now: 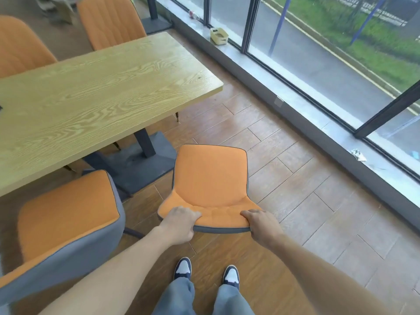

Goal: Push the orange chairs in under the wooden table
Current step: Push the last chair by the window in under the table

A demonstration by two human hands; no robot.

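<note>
Sneakers are standing on the wood-look floor. Left hand and right hand are both clamping the backrest top of the near orange chair, thumbs over the orange face. That chair is sitting clear of the wooden table, beyond its corner. A second chair is sitting partly under the near edge; two far chairs are waiting opposite.
</note>
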